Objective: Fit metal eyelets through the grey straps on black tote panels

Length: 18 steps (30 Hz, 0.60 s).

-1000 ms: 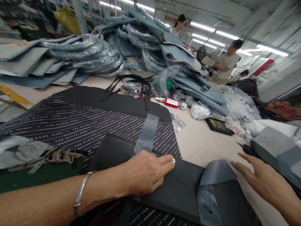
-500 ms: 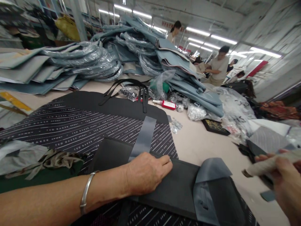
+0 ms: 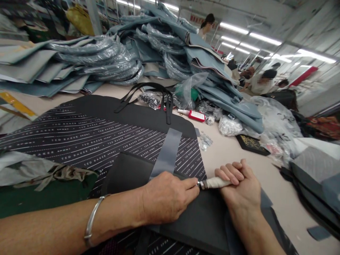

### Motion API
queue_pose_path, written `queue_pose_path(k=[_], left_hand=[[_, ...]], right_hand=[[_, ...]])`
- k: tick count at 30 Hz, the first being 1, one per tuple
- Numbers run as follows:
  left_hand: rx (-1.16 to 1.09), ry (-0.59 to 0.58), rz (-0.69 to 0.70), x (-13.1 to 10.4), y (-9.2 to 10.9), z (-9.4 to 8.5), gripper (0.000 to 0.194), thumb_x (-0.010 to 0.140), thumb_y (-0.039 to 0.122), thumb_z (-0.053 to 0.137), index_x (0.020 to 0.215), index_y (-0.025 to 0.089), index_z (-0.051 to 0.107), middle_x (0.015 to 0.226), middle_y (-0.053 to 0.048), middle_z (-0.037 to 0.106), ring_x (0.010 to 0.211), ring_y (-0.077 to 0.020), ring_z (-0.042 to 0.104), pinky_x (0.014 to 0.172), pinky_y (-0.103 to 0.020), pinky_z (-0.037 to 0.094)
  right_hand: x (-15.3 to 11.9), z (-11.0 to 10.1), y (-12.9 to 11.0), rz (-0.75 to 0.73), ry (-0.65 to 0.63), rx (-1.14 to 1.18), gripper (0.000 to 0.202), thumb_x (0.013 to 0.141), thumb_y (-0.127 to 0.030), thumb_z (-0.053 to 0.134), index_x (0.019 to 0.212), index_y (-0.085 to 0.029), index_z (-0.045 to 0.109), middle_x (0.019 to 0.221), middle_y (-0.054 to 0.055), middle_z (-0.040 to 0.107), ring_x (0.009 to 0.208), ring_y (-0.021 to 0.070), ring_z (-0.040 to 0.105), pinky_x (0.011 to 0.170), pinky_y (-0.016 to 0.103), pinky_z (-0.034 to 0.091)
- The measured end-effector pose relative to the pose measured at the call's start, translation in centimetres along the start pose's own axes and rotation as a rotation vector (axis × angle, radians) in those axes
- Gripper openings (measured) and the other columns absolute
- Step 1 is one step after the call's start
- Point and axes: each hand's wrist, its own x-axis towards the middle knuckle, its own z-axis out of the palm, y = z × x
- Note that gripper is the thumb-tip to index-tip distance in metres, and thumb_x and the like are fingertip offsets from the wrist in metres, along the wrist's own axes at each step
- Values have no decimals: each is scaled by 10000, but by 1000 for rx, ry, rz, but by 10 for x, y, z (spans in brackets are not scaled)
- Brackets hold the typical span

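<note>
My left hand (image 3: 167, 198), with a bangle on its wrist, rests on a folded black panel (image 3: 204, 219). Its thumb and forefinger pinch a small shiny metal piece at the panel's upper edge; the fingers hide most of it. My right hand (image 3: 239, 187) is wrapped round a hand tool (image 3: 216, 182) with a pale, wound handle. The tool's dark end meets the left fingertips, so its tip cannot be made out. A grey-blue strip (image 3: 170, 148) runs up from behind the left hand. Underneath lies black printed fabric (image 3: 111, 138) with white slanting lines and lettering.
Beyond the fabric sit black straps (image 3: 170, 106), a red bottle (image 3: 197, 115), loose clear discs (image 3: 205, 140) and a black tray (image 3: 252, 144) of small brassy parts. Blue-grey bag pieces (image 3: 212, 67) are piled behind. Black pieces (image 3: 313, 187) lie right. Other people work farther back.
My right hand has swung in from the right with the tool, bringing it to the left fingertips. My left hand keeps its pinch on the panel. The view has shifted slightly.
</note>
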Motion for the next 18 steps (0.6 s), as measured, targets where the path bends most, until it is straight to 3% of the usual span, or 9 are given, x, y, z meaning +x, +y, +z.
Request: queue_pose_path(k=[11, 14, 16, 18], left_hand=[[-8, 18, -1, -2, 1, 2, 339, 918, 204, 448, 1251, 165, 499, 1355, -15, 553, 709, -184, 654, 467, -379, 490], [-26, 16, -13, -1, 1, 2, 302, 917, 207, 448, 1206, 169, 525, 1325, -12, 574, 697, -190, 651, 477, -387, 508], [-30, 17, -16, -1, 1, 2, 304, 909, 206, 461, 1203, 172, 531, 1333, -7, 570, 708, -192, 657, 482, -387, 518], [-20, 25, -15, -2, 1, 3, 331, 908, 200, 462, 1232, 170, 520, 1361, -9, 552, 735, -195, 669, 495, -389, 532]], right_hand=[[7, -4, 6, 32, 37, 21, 388, 1004, -252, 342, 643, -160, 454, 388, -103, 321, 295, 36, 291, 363, 181, 299], [6, -1, 0, 6, -2, -53, 338, 963, -251, 420, 638, -170, 455, 387, -112, 299, 303, 37, 272, 371, 173, 300], [1, 2, -11, -27, -73, -275, 273, 875, -301, 566, 646, -175, 486, 411, -114, 336, 306, 30, 226, 359, 176, 268], [-9, 4, -26, -70, -166, -773, 225, 772, -374, 683, 710, -180, 588, 514, -68, 515, 332, 34, 282, 372, 199, 281]])
